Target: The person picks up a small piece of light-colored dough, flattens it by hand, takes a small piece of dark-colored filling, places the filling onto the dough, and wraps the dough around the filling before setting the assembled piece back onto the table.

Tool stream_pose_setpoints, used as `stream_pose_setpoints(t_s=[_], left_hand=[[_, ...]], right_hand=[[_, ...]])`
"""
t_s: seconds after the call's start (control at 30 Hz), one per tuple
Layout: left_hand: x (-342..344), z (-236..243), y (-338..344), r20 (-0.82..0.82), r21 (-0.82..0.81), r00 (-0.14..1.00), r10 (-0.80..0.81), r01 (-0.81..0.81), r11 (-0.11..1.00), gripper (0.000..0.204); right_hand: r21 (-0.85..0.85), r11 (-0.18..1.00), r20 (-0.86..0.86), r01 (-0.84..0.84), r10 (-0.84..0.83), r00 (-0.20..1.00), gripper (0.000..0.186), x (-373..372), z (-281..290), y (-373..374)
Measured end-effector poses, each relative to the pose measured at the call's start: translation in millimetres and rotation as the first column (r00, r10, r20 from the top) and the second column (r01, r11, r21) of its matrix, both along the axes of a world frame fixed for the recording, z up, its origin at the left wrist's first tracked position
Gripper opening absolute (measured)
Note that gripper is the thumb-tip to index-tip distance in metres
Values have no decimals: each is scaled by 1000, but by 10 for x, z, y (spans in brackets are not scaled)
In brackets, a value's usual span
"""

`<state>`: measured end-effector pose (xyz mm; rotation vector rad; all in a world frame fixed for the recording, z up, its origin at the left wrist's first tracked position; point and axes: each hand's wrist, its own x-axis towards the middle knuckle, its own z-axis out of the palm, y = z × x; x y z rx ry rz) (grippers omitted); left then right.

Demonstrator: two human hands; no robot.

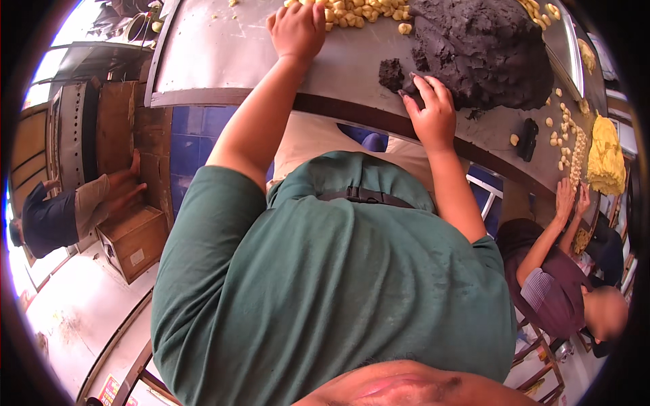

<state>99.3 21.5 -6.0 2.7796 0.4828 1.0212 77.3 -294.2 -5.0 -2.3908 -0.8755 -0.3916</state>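
Observation:
My left hand is closed, knuckles up, at the near edge of a spread of small yellow dough pieces on the metal-topped table. Its fingertips are hidden, so what it grips cannot be made out. My right hand has its fingers apart, their tips smeared dark, over the table's near side. A small dark lump of paste lies just beyond those fingertips. Close to the same hand, on its right, rises a big mound of dark paste.
On the right, past a metal divider, more small dough pieces and a yellow dough mass lie by a black object. A co-worker's hands are there. Another person is at far left near a wooden box.

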Motion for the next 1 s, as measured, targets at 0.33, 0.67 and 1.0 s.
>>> stream_pose_setpoints(t_s=[0.33, 0.67, 1.0], left_hand=[[-652, 296, 90, -213, -365, 971, -112, 27, 931, 28], [-1102, 463, -60, -329, -493, 904, -273, 82, 866, 24], [-1116, 795, -1085, 282, -841, 889, -362, 47, -539, 63]], right_hand=[[103, 994, -11, -37, 38, 999, 43, 77, -45, -8], [124, 991, 2, -53, 54, 999, 37, 36, -46, -55], [314, 921, 60, -230, 223, 973, 28, -79, 473, 373]])
